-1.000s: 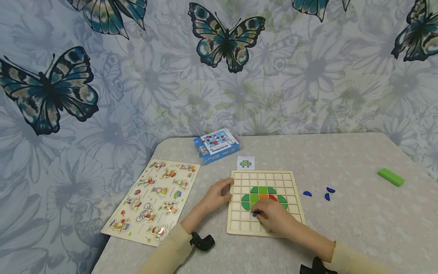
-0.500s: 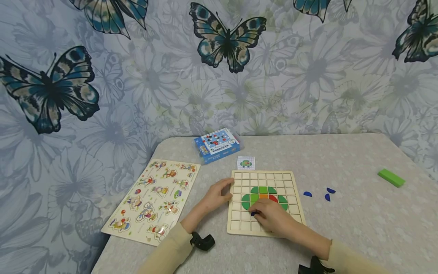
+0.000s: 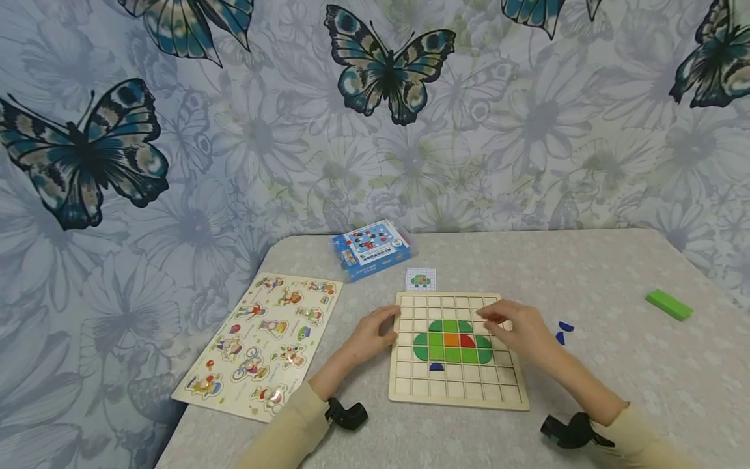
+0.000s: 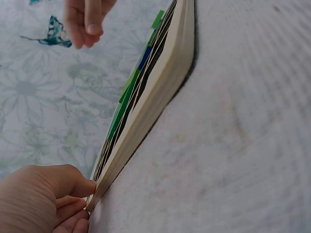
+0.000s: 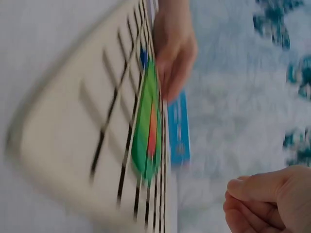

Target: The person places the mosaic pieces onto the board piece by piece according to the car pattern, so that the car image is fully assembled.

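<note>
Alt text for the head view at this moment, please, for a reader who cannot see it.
A person's left hand holds the left edge of a wooden grid board while the right hand hovers over its right side, holding nothing visible. Green, orange and red tiles fill the middle; one blue piece sits below them.

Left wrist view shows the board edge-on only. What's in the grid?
Observer: From the head view, a green shape with an orange and a red piece set inside it fills the middle of the grid board.
Operator: Where's the other hand?
Observer: The right hand hovers over the board's upper right part, fingers loosely curled, holding nothing.
</note>
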`<action>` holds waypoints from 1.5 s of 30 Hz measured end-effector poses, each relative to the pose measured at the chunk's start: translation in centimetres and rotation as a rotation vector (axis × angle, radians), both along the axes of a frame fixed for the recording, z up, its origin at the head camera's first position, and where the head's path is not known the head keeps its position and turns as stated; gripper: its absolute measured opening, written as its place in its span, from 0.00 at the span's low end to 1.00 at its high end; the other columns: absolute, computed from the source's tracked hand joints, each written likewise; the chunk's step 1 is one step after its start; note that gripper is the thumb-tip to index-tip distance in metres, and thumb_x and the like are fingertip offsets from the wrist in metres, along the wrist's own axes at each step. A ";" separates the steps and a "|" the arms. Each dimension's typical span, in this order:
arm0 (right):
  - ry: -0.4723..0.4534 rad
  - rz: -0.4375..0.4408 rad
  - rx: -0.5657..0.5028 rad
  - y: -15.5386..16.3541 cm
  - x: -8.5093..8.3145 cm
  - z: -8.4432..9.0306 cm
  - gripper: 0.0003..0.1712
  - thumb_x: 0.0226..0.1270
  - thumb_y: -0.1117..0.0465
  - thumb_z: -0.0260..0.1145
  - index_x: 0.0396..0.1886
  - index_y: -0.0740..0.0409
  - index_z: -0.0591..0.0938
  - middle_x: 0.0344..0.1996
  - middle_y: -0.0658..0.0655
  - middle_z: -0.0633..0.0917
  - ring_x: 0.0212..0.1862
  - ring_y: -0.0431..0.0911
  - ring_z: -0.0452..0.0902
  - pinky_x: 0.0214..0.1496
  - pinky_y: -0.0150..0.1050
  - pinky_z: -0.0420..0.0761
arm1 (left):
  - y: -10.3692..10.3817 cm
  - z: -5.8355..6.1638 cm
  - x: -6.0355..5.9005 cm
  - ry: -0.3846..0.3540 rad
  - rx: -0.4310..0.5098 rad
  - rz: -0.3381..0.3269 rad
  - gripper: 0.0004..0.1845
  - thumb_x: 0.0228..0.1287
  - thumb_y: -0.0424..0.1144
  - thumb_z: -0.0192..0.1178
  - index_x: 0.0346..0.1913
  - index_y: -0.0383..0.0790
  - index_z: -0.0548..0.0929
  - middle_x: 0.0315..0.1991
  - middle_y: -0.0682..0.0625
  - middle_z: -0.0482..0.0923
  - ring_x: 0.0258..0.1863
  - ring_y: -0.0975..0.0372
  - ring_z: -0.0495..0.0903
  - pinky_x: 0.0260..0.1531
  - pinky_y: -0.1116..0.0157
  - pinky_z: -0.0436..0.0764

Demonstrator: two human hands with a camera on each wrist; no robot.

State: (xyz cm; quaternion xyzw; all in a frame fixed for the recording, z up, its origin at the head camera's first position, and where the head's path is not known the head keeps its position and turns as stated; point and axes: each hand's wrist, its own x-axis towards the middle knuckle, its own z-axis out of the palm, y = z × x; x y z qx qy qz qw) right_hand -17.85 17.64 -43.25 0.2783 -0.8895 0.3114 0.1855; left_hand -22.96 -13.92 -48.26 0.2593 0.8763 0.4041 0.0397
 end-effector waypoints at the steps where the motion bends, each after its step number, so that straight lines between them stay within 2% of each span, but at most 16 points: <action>1: -0.002 -0.039 0.006 1.3 -0.3 0.0 0.14 0.53 0.74 0.69 0.41 0.62 0.85 0.36 0.53 0.85 0.33 0.45 0.81 0.32 0.39 0.82 | 0.0 0.0 0.0 -0.001 -0.005 0.001 0.30 0.63 0.33 0.58 0.68 0.34 0.66 0.67 0.41 0.63 0.67 0.50 0.60 0.63 0.54 0.63; 7: -0.058 -0.196 0.068 8.1 -1.1 -1.5 0.13 0.55 0.74 0.67 0.43 0.66 0.84 0.37 0.61 0.85 0.35 0.53 0.81 0.31 0.42 0.82 | -0.1 -0.1 -0.2 0.004 -0.008 0.010 0.30 0.64 0.33 0.58 0.68 0.34 0.65 0.67 0.42 0.63 0.67 0.52 0.60 0.63 0.55 0.63; 12: -0.113 -0.301 0.078 12.1 -0.6 -2.3 0.13 0.55 0.75 0.65 0.43 0.70 0.83 0.37 0.66 0.84 0.36 0.58 0.80 0.34 0.49 0.81 | 0.0 -0.3 -0.3 0.022 0.001 -0.008 0.29 0.64 0.33 0.58 0.68 0.33 0.66 0.66 0.41 0.64 0.66 0.51 0.61 0.63 0.54 0.64; 17: -0.138 -0.270 0.100 13.4 -0.2 -3.3 0.15 0.53 0.74 0.67 0.43 0.70 0.83 0.37 0.65 0.84 0.36 0.56 0.81 0.34 0.43 0.82 | -0.1 -0.4 -0.3 0.021 0.007 -0.005 0.29 0.63 0.33 0.58 0.68 0.33 0.66 0.66 0.42 0.64 0.67 0.51 0.61 0.63 0.55 0.63; 22: -0.049 -0.261 0.099 13.4 -0.6 -4.0 0.14 0.49 0.76 0.69 0.40 0.69 0.84 0.35 0.63 0.84 0.33 0.53 0.82 0.31 0.38 0.82 | -0.1 -0.2 -0.2 0.019 0.019 0.001 0.30 0.63 0.33 0.59 0.68 0.33 0.66 0.66 0.42 0.64 0.67 0.51 0.60 0.64 0.56 0.62; 26: -0.026 -0.258 0.102 13.2 -0.9 -4.3 0.14 0.49 0.76 0.70 0.39 0.68 0.84 0.34 0.62 0.85 0.31 0.53 0.81 0.30 0.39 0.81 | -0.1 -0.1 -0.1 0.021 0.013 -0.006 0.29 0.63 0.32 0.58 0.67 0.32 0.66 0.66 0.41 0.64 0.66 0.51 0.61 0.63 0.55 0.63; 30: 0.038 -0.264 0.083 11.8 -0.5 -3.5 0.15 0.48 0.75 0.71 0.40 0.67 0.84 0.33 0.61 0.85 0.32 0.54 0.81 0.30 0.45 0.81 | 0.0 -0.2 -0.1 0.014 0.008 -0.003 0.29 0.63 0.33 0.58 0.67 0.33 0.66 0.66 0.42 0.64 0.66 0.51 0.61 0.63 0.56 0.63; 34: 0.123 -0.182 0.035 7.6 0.5 -1.4 0.18 0.47 0.75 0.72 0.41 0.65 0.84 0.34 0.56 0.85 0.33 0.50 0.81 0.29 0.46 0.81 | 0.0 -0.2 -0.1 0.010 0.008 0.003 0.29 0.63 0.33 0.58 0.68 0.33 0.66 0.66 0.41 0.64 0.66 0.51 0.61 0.63 0.56 0.64; 36: 0.077 -0.108 -0.001 4.9 1.0 -0.5 0.17 0.49 0.74 0.71 0.42 0.62 0.85 0.36 0.53 0.85 0.34 0.45 0.81 0.31 0.44 0.82 | 0.0 -0.2 -0.1 0.013 0.004 0.007 0.29 0.63 0.33 0.58 0.67 0.33 0.66 0.66 0.41 0.64 0.66 0.51 0.61 0.63 0.56 0.64; 38: -0.009 -0.012 -0.048 2.2 1.7 -0.2 0.16 0.52 0.74 0.70 0.43 0.60 0.85 0.37 0.51 0.85 0.35 0.41 0.81 0.33 0.43 0.82 | 0.1 -0.2 -0.2 0.010 0.007 0.009 0.29 0.63 0.33 0.58 0.67 0.33 0.66 0.66 0.41 0.64 0.66 0.51 0.61 0.63 0.56 0.64; 41: -0.172 0.129 -0.107 -1.6 2.8 -0.5 0.14 0.56 0.71 0.69 0.44 0.59 0.85 0.39 0.49 0.85 0.37 0.39 0.80 0.37 0.41 0.83 | 0.0 -0.2 -0.2 0.008 0.004 0.009 0.29 0.63 0.33 0.58 0.67 0.34 0.67 0.66 0.42 0.64 0.66 0.51 0.61 0.63 0.56 0.64; 43: -0.225 0.208 -0.122 -3.6 3.3 -1.0 0.13 0.57 0.69 0.68 0.44 0.59 0.85 0.38 0.50 0.85 0.37 0.38 0.80 0.38 0.40 0.82 | 0.0 -0.1 -0.2 0.008 0.004 0.006 0.29 0.63 0.33 0.58 0.67 0.34 0.67 0.66 0.41 0.64 0.66 0.51 0.62 0.63 0.55 0.64; 45: -0.243 0.246 -0.116 -5.1 3.5 -1.5 0.12 0.58 0.69 0.68 0.43 0.59 0.85 0.37 0.49 0.85 0.37 0.38 0.80 0.39 0.38 0.82 | 0.1 -0.1 -0.2 0.008 0.002 0.009 0.29 0.63 0.33 0.58 0.67 0.34 0.67 0.66 0.42 0.64 0.66 0.51 0.61 0.63 0.56 0.64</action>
